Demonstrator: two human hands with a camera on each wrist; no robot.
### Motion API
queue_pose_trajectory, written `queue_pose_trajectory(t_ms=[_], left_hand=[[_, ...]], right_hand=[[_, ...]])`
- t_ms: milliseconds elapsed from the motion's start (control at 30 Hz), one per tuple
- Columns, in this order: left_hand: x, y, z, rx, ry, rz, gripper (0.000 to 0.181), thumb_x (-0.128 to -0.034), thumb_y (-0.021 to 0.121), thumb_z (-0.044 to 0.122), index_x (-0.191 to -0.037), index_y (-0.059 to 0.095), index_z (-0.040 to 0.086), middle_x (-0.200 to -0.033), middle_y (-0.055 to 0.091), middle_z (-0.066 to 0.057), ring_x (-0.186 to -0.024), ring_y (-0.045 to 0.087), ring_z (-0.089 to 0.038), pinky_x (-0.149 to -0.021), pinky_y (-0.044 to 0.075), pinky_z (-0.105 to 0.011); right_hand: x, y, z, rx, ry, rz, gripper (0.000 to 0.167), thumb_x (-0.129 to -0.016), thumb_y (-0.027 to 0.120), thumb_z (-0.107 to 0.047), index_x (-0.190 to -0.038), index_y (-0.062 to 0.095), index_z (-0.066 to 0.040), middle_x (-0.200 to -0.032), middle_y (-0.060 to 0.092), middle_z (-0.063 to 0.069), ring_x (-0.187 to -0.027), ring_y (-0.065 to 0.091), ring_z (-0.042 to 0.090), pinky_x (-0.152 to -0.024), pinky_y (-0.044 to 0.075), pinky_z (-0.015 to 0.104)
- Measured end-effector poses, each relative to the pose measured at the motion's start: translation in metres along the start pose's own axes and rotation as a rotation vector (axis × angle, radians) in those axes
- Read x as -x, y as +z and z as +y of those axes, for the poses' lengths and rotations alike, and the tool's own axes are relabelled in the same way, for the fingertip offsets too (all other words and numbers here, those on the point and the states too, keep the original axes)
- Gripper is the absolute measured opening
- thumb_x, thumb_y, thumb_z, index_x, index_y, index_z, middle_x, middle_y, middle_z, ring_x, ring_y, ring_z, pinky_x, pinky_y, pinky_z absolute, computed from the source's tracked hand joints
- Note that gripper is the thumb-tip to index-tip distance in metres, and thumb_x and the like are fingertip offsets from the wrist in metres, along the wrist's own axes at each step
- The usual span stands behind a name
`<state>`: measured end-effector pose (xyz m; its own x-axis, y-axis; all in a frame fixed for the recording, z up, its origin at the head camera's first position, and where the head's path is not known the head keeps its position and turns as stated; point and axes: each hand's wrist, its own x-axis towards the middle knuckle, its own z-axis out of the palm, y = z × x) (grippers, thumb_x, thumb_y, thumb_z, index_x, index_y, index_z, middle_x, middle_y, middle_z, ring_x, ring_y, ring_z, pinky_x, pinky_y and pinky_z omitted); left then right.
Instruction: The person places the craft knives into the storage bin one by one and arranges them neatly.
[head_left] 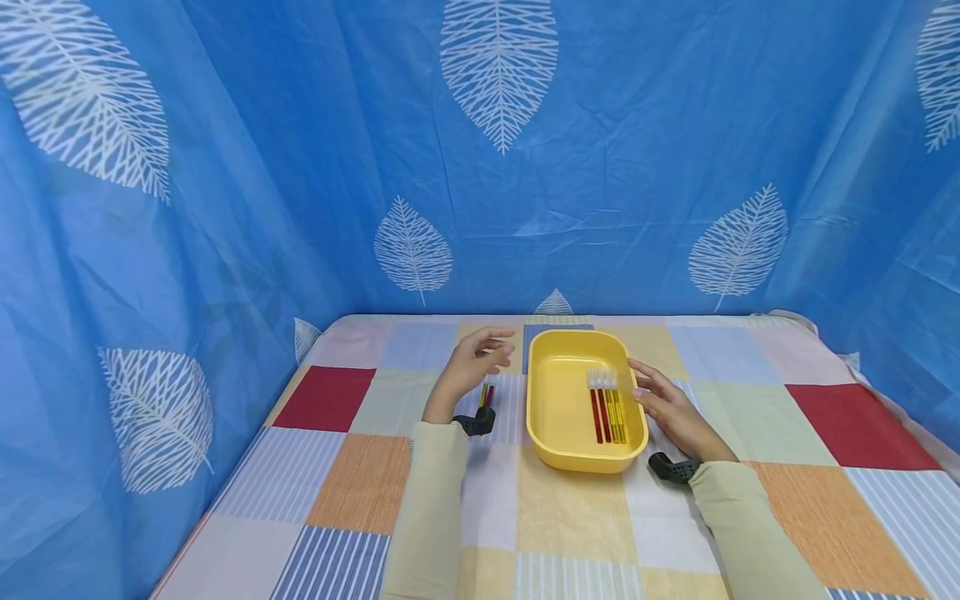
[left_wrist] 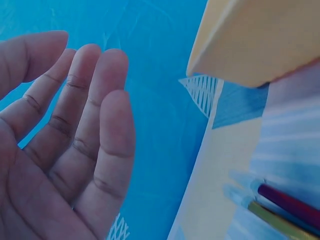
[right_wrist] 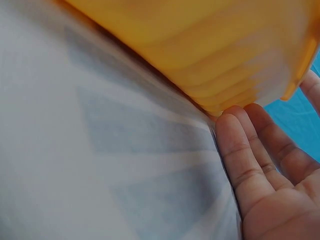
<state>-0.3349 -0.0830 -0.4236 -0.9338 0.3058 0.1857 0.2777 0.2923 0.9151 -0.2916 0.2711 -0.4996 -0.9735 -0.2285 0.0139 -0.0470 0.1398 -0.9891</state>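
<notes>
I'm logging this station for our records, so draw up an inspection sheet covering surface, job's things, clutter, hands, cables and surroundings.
Surface: patchwork-patterned cloth.
Job's things: yellow tray holding two red pens and two yellow pens; another red pen and another yellow pen lie outside it, side by side on the cloth.
Clutter: nothing seen.
Hands: left hand near the outside pair, holding nothing; right hand touching the tray's right side.
Cables: nothing seen.
Surroundings: blue curtain with white leaf prints.

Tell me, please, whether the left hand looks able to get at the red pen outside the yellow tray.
Probably yes: the left hand is empty and close by, and nothing seems to cover the red pen, though the olive pen lies alongside.
</notes>
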Motion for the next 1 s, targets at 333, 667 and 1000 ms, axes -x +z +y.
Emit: queue_pose_trajectory(t_ms=[333,667,1000], left_hand=[[0.009,-0.009,-0.013,0.020,-0.018,0.050,0.043,-0.1089,0.068,0.020,-0.146,0.064,-0.001,-0.131,0.071,-0.024,-0.105,0.075,-0.036,-0.094,0.064,-0.046],[0.010,-0.012,-0.030,0.072,-0.070,0.059,0.043,-0.1092,0.066,0.017,-0.147,0.061,-0.004,-0.129,0.071,-0.024,-0.105,0.075,-0.034,-0.093,0.064,-0.045],[0.015,-0.016,-0.048,0.095,-0.125,0.089,0.043,-0.1086,0.066,0.010,-0.147,0.058,-0.009,-0.129,0.069,-0.031,-0.107,0.074,-0.040,-0.095,0.063,-0.051]], right_hand=[[-0.002,0.002,0.001,-0.004,0.008,-0.001,0.069,-0.115,0.054,-0.023,-0.172,0.020,-0.005,-0.165,0.031,0.035,-0.147,0.038,0.045,-0.126,0.021,0.072],[0.000,-0.001,0.001,0.001,0.013,-0.002,0.069,-0.115,0.054,-0.023,-0.173,0.020,-0.006,-0.164,0.032,0.034,-0.125,0.052,0.006,-0.127,0.022,0.070],[0.000,-0.002,0.000,0.029,-0.001,-0.016,0.068,-0.116,0.052,-0.023,-0.173,0.020,-0.005,-0.165,0.033,0.032,-0.120,0.052,-0.004,-0.126,0.030,0.061]])
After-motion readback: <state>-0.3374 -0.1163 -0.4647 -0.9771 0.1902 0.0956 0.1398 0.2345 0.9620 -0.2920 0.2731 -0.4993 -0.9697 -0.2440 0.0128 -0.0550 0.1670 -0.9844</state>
